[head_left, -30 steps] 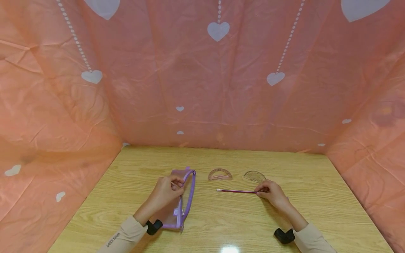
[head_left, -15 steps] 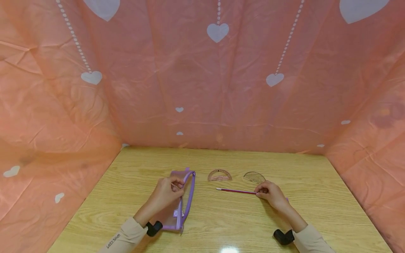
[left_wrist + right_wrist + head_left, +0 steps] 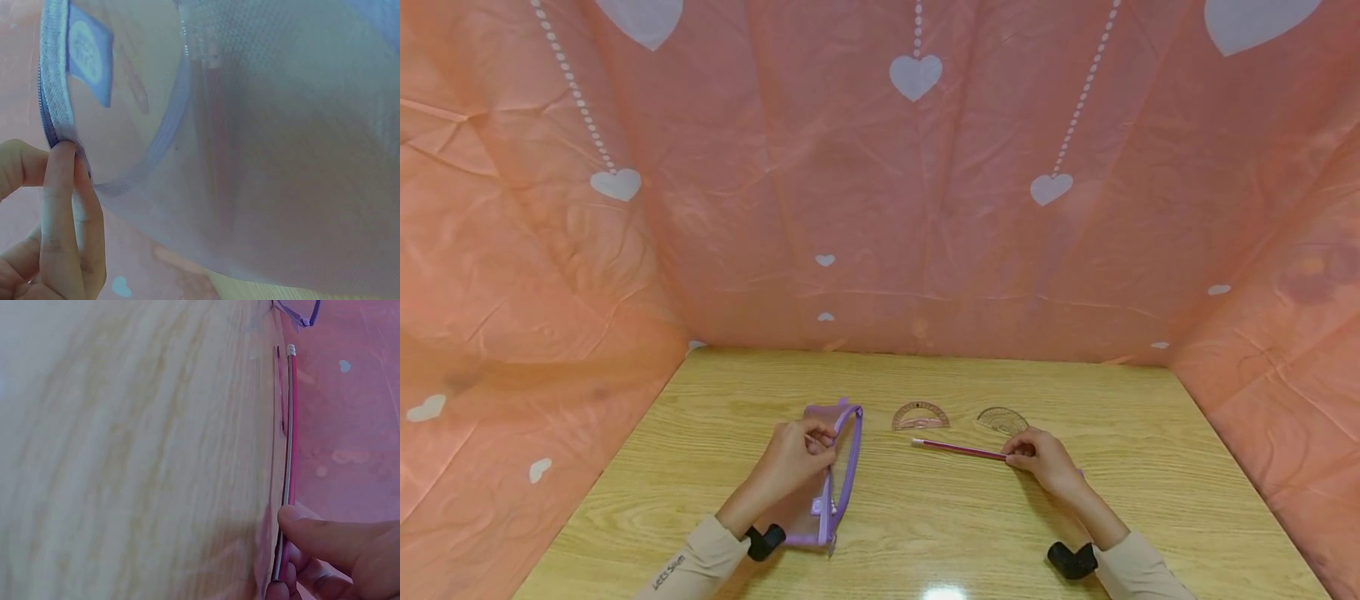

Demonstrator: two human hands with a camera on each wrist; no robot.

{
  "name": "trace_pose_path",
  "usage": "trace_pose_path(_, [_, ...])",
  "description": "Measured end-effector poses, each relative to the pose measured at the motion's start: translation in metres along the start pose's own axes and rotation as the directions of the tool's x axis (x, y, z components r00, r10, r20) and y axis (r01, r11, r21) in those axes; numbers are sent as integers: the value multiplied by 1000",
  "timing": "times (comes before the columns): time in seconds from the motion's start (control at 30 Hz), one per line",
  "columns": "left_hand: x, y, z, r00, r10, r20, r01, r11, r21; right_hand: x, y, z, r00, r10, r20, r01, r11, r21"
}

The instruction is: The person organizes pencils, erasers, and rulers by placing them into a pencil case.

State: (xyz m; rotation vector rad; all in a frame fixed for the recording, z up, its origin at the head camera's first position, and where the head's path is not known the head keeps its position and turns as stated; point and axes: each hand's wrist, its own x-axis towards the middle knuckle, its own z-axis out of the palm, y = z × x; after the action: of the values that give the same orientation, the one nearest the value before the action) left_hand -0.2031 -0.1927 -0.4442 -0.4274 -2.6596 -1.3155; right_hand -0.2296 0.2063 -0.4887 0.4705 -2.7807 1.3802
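In the head view my left hand (image 3: 797,457) pinches the rim of a purple, see-through zip pencil case (image 3: 790,508), whose mouth gapes to the right. The left wrist view shows thumb and fingers on the zip edge (image 3: 57,94); through the mesh runs a blurred long reddish shape (image 3: 215,125). My right hand (image 3: 1045,462) pinches a red striped pencil (image 3: 958,448) near one end. Its white-tipped end points left toward the case, and the other end is hidden by my fingers. From the right wrist, the pencil (image 3: 292,425) appears with thumb and fingertips around its lower part.
A pinkish protractor (image 3: 921,417) lies on the wooden table (image 3: 970,525) between the hands. Just beyond my right hand lies a clear protractor (image 3: 1002,419). An orange cloth with white hearts (image 3: 917,208) walls the table at the back and both sides.
The white-tipped end of the pencil has swung up in the head view, so the pencil now slants. Both hands stay almost in place; the left keeps its grip on the case.
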Motion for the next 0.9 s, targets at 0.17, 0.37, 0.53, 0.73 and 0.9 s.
trace_pose_path(0.17, [0,0,0,1000,-2,0,2,1000,2,0,-3,0,1000,-6,6,6,1000,21])
trace_pose_path(0.37, [0,3,-1,1000,-4,2,4,1000,4,2,-6,2,999,-33,16,33,999,10])
trace_pose_path(0.53, [1,3,-1,1000,-3,-4,3,1000,5,4,-10,4,996,-82,15,82,997,-1])
trace_pose_path(0.73, [1,3,-2,1000,-7,3,7,1000,-11,5,-16,6,996,-83,33,83,997,6])
trace_pose_path(0.9, [-1,3,-3,1000,-11,14,12,1000,-25,7,-20,8,997,-68,37,68,997,23])
